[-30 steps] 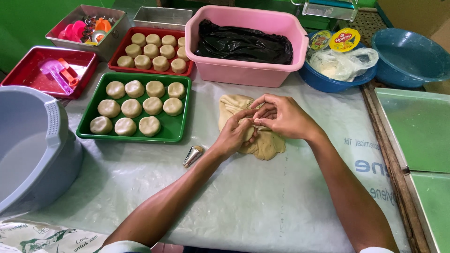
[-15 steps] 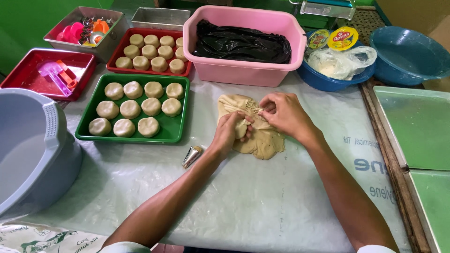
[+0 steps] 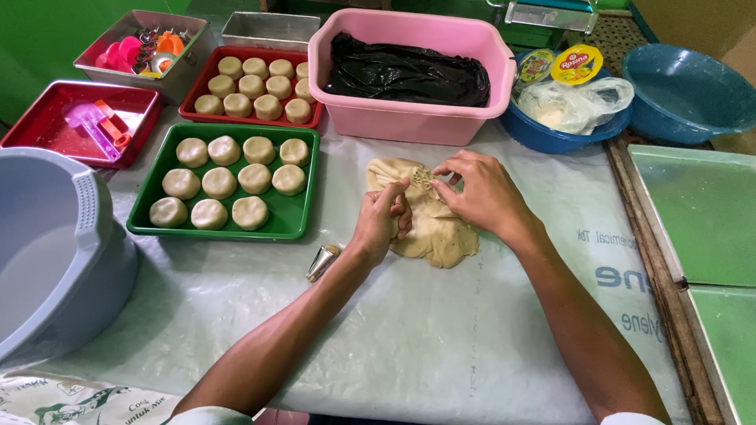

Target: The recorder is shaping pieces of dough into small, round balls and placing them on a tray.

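A flattened lump of pale dough lies on the plastic-covered table. My left hand rests on its left side with fingers curled around a pinch of dough. My right hand is at its upper edge, fingertips pinching a rough torn bit of dough between both hands. A small metal cone-shaped tool lies on the table just left of my left wrist.
A green tray and a red tray hold several round dough pieces. A pink tub with black plastic stands behind, a grey basin at left, blue bowls and green trays at right.
Both hands shifted slightly up the dough toward its far edge, and the fingers now pinch a torn bit near the top.
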